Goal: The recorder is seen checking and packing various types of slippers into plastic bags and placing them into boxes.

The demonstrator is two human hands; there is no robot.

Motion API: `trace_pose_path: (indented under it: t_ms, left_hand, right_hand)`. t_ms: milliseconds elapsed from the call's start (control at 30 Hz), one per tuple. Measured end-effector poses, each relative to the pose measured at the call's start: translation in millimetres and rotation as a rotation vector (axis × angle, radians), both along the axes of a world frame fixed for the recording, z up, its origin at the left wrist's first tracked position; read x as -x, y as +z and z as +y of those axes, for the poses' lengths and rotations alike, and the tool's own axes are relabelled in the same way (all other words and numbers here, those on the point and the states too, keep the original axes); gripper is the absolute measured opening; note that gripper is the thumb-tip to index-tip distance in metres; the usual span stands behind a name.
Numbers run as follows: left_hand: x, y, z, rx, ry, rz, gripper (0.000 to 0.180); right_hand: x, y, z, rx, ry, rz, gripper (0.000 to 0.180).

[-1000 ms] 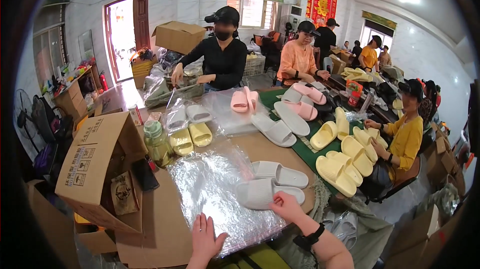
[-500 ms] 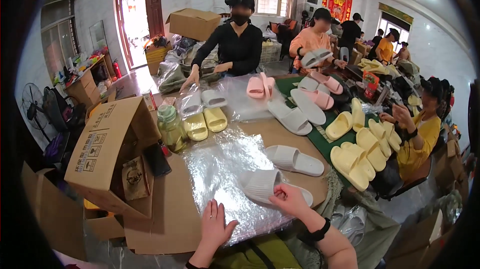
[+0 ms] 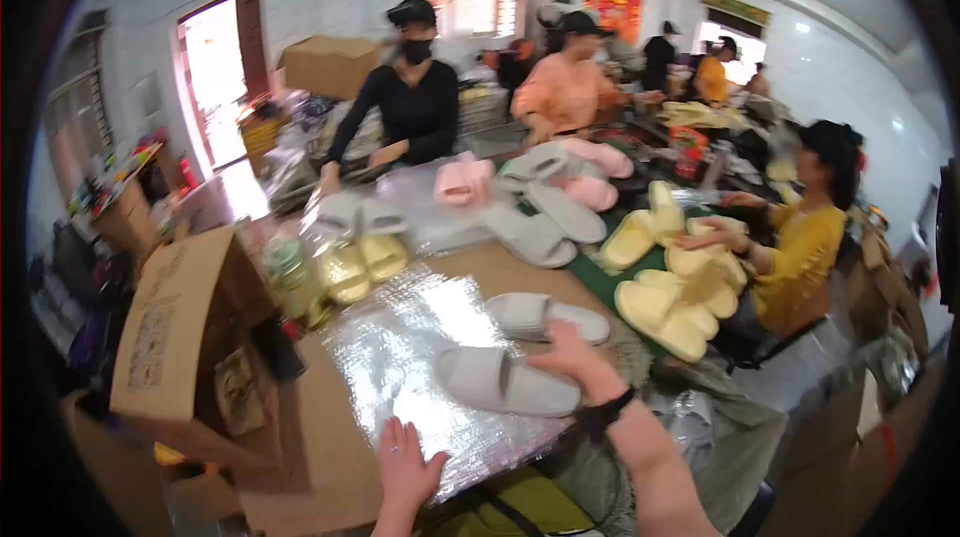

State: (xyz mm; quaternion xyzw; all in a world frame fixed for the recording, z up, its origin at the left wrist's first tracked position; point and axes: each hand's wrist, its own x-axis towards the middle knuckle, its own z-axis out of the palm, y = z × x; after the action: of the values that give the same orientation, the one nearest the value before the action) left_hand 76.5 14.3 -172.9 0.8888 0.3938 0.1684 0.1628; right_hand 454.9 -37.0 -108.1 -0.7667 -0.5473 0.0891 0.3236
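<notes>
Right hand grasping near grey slipper at its heel end, slipper lying flat on silvery plastic sheet. Left hand released, palm flat, pinning sheet's near edge. Best kept that way: sheet crinkly and slippery, likely to slide if unpinned. Second grey slipper just beyond, apart from the first. Slippers thick, rounded, matte foam; sheet glossy, wrinkled. Open cardboard box at left, stiff and brown.
</notes>
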Motion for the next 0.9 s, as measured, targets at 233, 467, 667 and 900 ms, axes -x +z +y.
trace_pose_path:
  t_ms: [233,467,667,900]
  left_hand:
    - [12,3,-2,0.022,0.008,-0.048,0.086]
    - [-14,10,-1,-0.038,0.004,-0.003,0.083]
    - [4,-14,3,0.247,0.059,-0.393,0.070]
    - [-26,-57,3,0.048,-0.040,-0.620,0.065]
  right_hand:
    - [33,-29,26,0.118,-0.146,-0.034,0.085]
    - [148,67,25,-0.506,0.105,-0.023,0.043]
    - [316,25,136,0.106,0.590,0.842,0.046]
    - [403,-74,271,0.225,0.365,0.828,0.063]
